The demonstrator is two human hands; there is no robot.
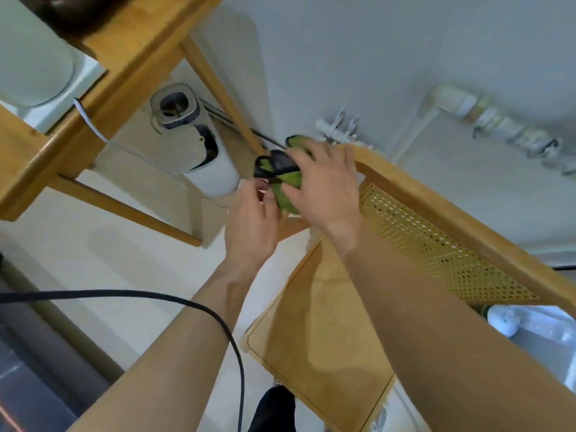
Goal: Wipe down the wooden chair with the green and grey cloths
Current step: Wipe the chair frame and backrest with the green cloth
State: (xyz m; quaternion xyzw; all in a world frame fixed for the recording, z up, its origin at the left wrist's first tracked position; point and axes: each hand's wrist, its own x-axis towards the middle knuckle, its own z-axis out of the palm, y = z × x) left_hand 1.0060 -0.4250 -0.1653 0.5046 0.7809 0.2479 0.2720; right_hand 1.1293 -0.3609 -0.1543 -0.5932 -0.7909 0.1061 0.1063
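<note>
At the far left corner of the wooden chair (pixel 314 332), where the top rail (pixel 405 185) of the cane backrest ends, both hands work the green cloth (pixel 288 183). The right hand (pixel 324 188) lies over the bundle, fingers spread across it and thumb closed against its near side, gripping it to the rail. The left hand (pixel 252 216) has its fingers curled and pinches the cloth's near edge. A dark fold (pixel 280 163) sits on top (grey cloth or trim; blur prevents a finding). Recommendation: tuck the loose edge under the palm so a flat pad meets the wood. Wrap it round the rail, then draw it rightward in one firm pass, keeping clear of the white bin (pixel 215 173) just beyond.
</note>
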